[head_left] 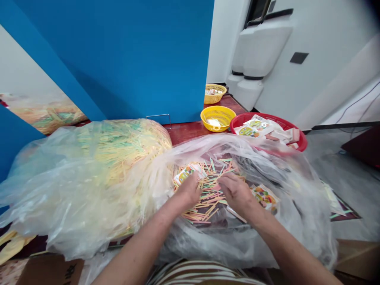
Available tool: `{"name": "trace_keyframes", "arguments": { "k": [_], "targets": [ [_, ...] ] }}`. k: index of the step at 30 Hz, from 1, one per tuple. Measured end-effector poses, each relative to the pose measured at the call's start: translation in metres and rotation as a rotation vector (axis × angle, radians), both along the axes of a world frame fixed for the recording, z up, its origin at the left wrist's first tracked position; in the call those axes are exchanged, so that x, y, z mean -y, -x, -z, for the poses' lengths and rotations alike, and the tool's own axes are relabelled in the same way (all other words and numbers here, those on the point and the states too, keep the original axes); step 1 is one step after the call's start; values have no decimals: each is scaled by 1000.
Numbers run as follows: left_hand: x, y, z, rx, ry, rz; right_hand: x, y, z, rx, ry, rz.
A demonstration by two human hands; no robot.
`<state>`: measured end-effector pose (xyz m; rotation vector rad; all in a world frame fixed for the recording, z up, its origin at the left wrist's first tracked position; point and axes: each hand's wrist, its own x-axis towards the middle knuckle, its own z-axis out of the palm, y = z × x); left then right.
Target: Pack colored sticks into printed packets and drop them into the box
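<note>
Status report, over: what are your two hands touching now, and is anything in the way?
Left hand at printed packet. Right hand on coloured sticks. Clear plastic bag folded around both hands' work.

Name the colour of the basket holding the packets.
The plastic basket is red, clearest in the head view.

We've got a round yellow plastic basket [218, 109] and a smaller yellow woven basket [215, 99] on a reddish-brown wooden tabletop [185, 132], a round red plastic basket [302, 138] holding paper packets [254, 127] just beside, and a bright blue wall [118, 59] behind.
</note>
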<state>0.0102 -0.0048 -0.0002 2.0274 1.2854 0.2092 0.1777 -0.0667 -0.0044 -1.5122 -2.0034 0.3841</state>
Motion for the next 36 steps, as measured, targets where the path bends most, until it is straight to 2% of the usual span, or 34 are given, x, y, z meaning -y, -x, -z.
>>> {"name": "trace_keyframes", "arguments": {
  "k": [1, 3, 5, 7, 10, 11, 14, 17, 19, 22, 27, 30, 33, 36],
  "targets": [
    [-12, 4, -2, -145, -128, -92, -2, -6, 4, 89, 39, 14],
    [-35, 11, -4, -351, -278, -162, -5, -16, 8, 249, 160, 3],
    [-52, 15, -2, -452, -281, -146, -9, -21, 4, 289, 197, -28],
    [-61, 16, 1, -481, -237, -108, -17, -19, -6, 198, 74, -33],
    [-65, 15, 5, -485, -269, -51, -40, -4, -18, 61, -123, -42],
    [-64, 15, 5, -482, -305, -28, -49, 3, -17, 65, -121, -53],
    [-61, 18, 5, -475, -379, 12, -75, 23, -3, 161, 29, -84],
    [-60, 21, 3, -460, -375, 43, -87, 29, 12, 210, 99, -68],
    [-63, 22, 2, -454, -367, 60, -87, 27, 13, 218, 91, -56],
    [-68, 23, 3, -452, -360, 77, -80, 29, 6, 279, 106, -62],
    [-59, 22, 9, -417, -409, 101, -67, 55, 0, 415, 148, -133],
    [-53, 23, 11, -394, -420, 51, -71, 60, 3, 457, 151, -169],
    [-54, 28, 10, -359, -373, -43, -80, 52, 10, 424, 146, -130],
    [-56, 36, 11, -220, -293, -102, -83, 40, 16, 351, 135, -119]
  ]
}}
